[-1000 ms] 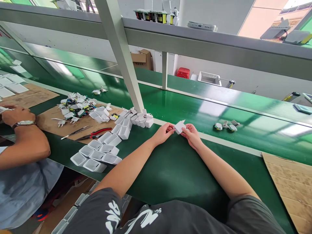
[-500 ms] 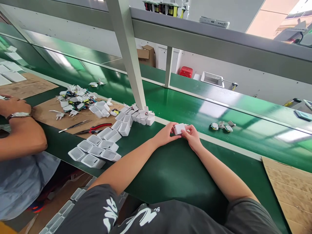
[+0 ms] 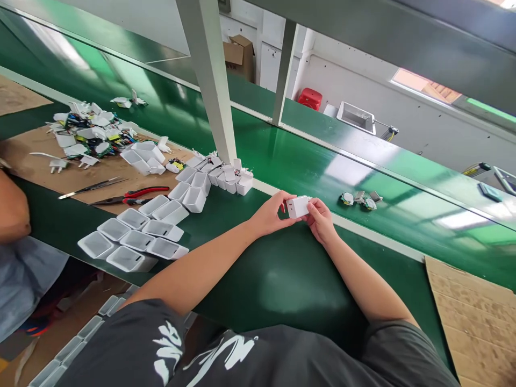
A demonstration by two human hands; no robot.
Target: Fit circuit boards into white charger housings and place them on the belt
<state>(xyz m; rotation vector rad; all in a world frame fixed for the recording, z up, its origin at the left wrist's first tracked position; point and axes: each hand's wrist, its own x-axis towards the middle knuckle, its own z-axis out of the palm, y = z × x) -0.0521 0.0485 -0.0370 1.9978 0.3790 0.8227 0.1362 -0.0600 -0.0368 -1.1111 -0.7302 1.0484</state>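
Between my two hands is a white plug-in charger [image 3: 299, 207], its end face with small dark slots turned to the left. My left hand [image 3: 274, 215] curves around that end, thumb below and fingers above. Thumb and fingers of my right hand [image 3: 321, 219] pinch the opposite end, covering part of it. Both hands hold it just above the green bench [image 3: 258, 279]. Left of my left hand stand filled white charger housings [image 3: 237, 180], and open-topped housings [image 3: 161, 229] continue toward the front edge.
Circuit boards with plug ends [image 3: 92, 131] are heaped on cardboard [image 3: 24, 150] at left, near tweezers [image 3: 91, 188] and red-handled pliers [image 3: 137, 195]. Several small parts [image 3: 360, 199] lie beyond my right hand. A metal post [image 3: 212, 80] rises ahead. A co-worker's arm [image 3: 14, 209] is at far left.
My view has shifted, so the upper shelf's contents have left the frame and less of the co-worker shows. The charger is turned slightly, with more of its slotted end visible. Both hands still hold it.
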